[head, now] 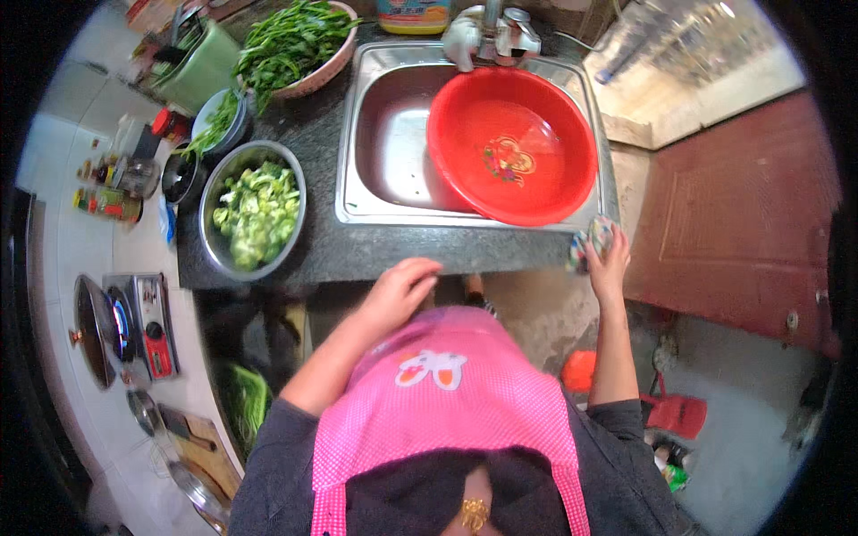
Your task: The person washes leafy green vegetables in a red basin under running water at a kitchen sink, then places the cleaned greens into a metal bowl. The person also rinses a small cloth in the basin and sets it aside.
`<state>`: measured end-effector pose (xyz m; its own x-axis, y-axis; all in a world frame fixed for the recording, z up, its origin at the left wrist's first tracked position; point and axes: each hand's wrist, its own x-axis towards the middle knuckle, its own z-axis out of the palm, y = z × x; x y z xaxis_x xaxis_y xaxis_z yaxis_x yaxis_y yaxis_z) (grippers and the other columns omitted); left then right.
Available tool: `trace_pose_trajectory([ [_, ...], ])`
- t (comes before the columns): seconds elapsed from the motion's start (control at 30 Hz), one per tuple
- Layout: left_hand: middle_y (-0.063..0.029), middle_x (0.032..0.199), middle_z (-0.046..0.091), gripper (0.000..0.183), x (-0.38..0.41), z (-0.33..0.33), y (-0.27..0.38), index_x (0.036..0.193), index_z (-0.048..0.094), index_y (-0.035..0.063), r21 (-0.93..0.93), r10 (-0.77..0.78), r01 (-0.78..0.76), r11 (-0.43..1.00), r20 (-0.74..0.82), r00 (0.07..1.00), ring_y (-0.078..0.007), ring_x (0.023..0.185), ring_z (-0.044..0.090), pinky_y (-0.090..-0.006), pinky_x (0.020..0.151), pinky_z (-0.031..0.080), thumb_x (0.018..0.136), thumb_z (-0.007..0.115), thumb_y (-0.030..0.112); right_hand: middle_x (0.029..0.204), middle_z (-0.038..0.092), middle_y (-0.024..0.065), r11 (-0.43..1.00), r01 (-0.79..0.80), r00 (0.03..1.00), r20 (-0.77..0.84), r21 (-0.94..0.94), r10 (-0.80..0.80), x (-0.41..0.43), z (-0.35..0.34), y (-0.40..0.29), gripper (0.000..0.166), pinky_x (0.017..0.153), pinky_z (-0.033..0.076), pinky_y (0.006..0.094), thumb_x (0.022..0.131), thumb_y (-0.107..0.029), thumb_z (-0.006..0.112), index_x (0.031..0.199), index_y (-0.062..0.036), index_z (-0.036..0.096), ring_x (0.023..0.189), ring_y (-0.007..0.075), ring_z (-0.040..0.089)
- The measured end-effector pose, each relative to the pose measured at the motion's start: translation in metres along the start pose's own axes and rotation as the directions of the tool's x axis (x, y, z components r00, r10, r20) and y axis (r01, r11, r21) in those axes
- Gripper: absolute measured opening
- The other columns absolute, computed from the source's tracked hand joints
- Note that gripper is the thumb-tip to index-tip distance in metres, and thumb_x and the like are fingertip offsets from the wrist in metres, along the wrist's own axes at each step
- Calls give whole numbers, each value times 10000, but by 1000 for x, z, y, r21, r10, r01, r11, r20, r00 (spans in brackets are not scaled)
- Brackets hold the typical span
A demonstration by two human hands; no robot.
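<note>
My right hand (611, 258) grips a patterned multicoloured cloth (582, 252) at the right front corner of the dark stone countertop (429, 249). Just in front of the counter's edge, my left hand (405, 285) is empty, loosely bent with the thumb apart. Behind the counter's front strip is a stainless steel sink (395, 144). A red plastic basin (456, 171) with a printed flower pattern rests tilted over the sink's right side; it seems to hold some water.
A metal bowl of cut green vegetable (258, 214) stands on the left. Behind it are a basket of leafy greens (295, 50) and a small bowl (221, 120). A wok (94, 335) sits over a lit gas stove (151, 328). The faucet (493, 37) rises behind the sink; a reddish door (730, 221) stands right.
</note>
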<state>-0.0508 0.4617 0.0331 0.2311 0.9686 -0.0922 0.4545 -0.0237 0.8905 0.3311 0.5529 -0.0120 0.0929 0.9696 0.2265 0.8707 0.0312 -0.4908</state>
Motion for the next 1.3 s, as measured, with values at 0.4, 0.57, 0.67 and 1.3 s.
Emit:
trace_pose_trajectory([
  [0.4, -89, 915, 624, 154, -24, -31, 0, 981, 621, -18, -272, -276, 123, 955, -648, 710, -137, 809, 611, -250, 755, 484, 861, 527, 7, 1176, 476, 185, 793, 249, 832, 296, 556, -469, -4, 33, -131, 378, 960, 359, 403, 687, 8, 615, 1056, -56, 559, 1113, 353, 458],
  [0.57, -92, 913, 618, 158, -38, -29, 9, 992, 610, -26, -348, -292, 39, 937, -715, 635, -141, 823, 608, -253, 762, 485, 871, 511, -1, 1177, 462, 182, 546, 388, 582, 262, 742, -770, 3, 98, -248, 423, 945, 366, 439, 664, 4, 602, 1078, -60, 549, 1117, 363, 434],
  [0.67, -89, 950, 610, 161, -56, -24, 8, 1021, 592, -21, -336, -293, 68, 939, -684, 668, -155, 857, 606, -271, 785, 489, 889, 511, 22, 1181, 457, 171, 555, 535, 589, 189, 637, -786, 3, 148, -304, 410, 875, 396, 430, 682, -46, 595, 1090, -69, 551, 1073, 346, 453],
  [1.3, -105, 905, 624, 142, -69, -30, 2, 959, 619, -23, -259, -193, 34, 965, -621, 760, -160, 804, 624, -263, 739, 499, 849, 529, -12, 1171, 495, 161, 572, 700, 400, 429, 427, -810, -36, 198, -349, 357, 851, 402, 457, 699, -162, 566, 1046, -92, 612, 1074, 316, 480],
])
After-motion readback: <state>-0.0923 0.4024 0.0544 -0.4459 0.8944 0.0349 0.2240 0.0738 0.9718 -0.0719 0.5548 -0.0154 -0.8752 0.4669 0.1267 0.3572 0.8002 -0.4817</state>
